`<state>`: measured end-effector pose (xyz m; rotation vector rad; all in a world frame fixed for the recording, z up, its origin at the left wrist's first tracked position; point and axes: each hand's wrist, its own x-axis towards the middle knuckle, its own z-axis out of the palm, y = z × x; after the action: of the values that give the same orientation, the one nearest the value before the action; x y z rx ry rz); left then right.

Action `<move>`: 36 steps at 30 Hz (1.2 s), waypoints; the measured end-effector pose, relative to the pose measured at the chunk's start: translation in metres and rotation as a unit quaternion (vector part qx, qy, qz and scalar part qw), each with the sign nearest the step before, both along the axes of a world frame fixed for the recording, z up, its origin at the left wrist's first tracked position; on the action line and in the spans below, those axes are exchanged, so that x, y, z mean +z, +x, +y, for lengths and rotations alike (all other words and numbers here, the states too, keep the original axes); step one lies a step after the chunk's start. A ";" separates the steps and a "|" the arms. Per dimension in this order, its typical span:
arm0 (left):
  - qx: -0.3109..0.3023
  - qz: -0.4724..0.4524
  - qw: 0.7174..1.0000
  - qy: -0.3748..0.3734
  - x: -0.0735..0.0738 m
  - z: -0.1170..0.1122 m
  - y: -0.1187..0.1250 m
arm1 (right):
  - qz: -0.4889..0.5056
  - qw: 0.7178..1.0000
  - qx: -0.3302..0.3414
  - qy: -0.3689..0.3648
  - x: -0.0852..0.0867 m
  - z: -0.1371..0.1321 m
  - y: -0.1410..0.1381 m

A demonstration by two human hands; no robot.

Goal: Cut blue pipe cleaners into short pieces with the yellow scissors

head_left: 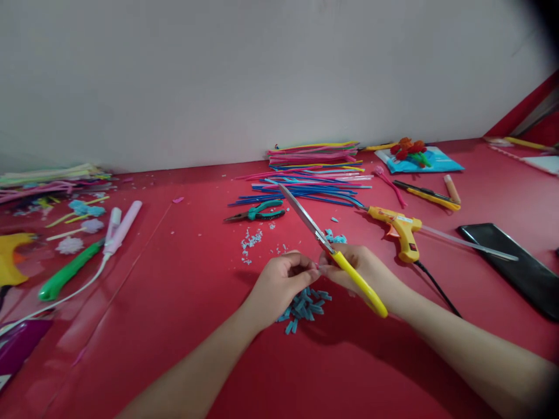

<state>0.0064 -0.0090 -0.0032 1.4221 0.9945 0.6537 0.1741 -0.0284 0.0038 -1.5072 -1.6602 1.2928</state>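
Observation:
Yellow-handled scissors [353, 273] rest in my right hand [364, 269], their blades pointing up and away to the left. The fingertips of that hand meet those of my left hand [286, 280], which is closed in a pinch. A tiny pinkish bit shows where the fingertips come together, too small to name. Below my hands lies a pile of short blue-grey cut pieces [305, 305] on the red table [174, 337]. A smaller heap of light blue pieces [335, 236] sits just beyond my right hand.
Teal-handled pliers [257, 212] lie ahead, before bundles of coloured pipe cleaners [305, 189]. To the right are a yellow glue gun [404, 230] with its cord, a cutter knife [428, 195] and a black phone [510, 262]. A pink hair-iron-like tool [122, 227] and green-handled tool [72, 270] lie left.

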 end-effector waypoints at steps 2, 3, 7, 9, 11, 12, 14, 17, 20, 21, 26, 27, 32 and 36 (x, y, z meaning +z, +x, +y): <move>0.006 -0.004 1.000 -0.008 0.003 0.001 0.000 | 0.021 1.000 -0.016 -0.018 0.000 0.000 -0.001; 0.010 -0.010 1.000 -0.019 0.004 0.001 0.000 | 0.032 0.999 -0.022 -0.026 0.001 -0.001 -0.002; 0.004 -0.034 0.997 -0.070 0.009 0.000 0.001 | 0.051 0.997 -0.036 -0.045 0.006 -0.001 -0.006; 0.002 -0.037 0.996 -0.081 0.009 -0.001 0.001 | 0.052 0.996 -0.045 -0.054 0.008 -0.002 -0.008; 0.009 -0.037 0.996 -0.077 0.009 -0.001 0.001 | 0.061 0.995 -0.059 -0.050 0.009 -0.001 -0.009; 0.015 -0.035 0.997 -0.071 0.009 -0.001 0.001 | 0.065 0.995 -0.066 -0.039 0.009 -0.001 -0.009; 0.028 -0.029 0.997 -0.059 0.008 0.000 0.000 | 0.063 0.995 -0.073 -0.012 0.009 -0.001 -0.006; 0.043 -0.024 0.997 -0.053 0.007 -0.001 0.000 | 0.048 0.997 -0.067 0.003 0.007 0.001 -0.002; 0.049 -0.037 0.996 -0.060 0.007 -0.001 0.000 | 0.064 0.996 -0.054 -0.014 0.005 0.001 -0.002; 0.048 -0.041 0.996 -0.063 0.006 -0.001 0.001 | 0.073 0.996 -0.051 -0.022 0.004 0.001 -0.003; 0.031 -0.033 0.996 -0.073 0.005 -0.001 0.003 | 0.072 0.994 -0.072 -0.047 0.006 -0.002 -0.008; 0.030 -0.028 0.997 -0.064 0.005 -0.001 0.003 | 0.064 0.994 -0.074 -0.043 0.006 -0.002 -0.009; 0.083 0.047 0.994 0.055 0.005 -0.006 0.007 | 0.010 0.998 -0.059 0.006 -0.002 -0.002 -0.008; 0.095 0.056 0.991 0.079 0.005 -0.007 0.007 | -0.056 0.995 -0.062 0.061 -0.004 -0.001 -0.006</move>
<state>0.0133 -0.0156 0.0014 1.5262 1.1994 0.8145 0.1680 -0.0296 -0.0006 -1.6075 -1.6545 1.0408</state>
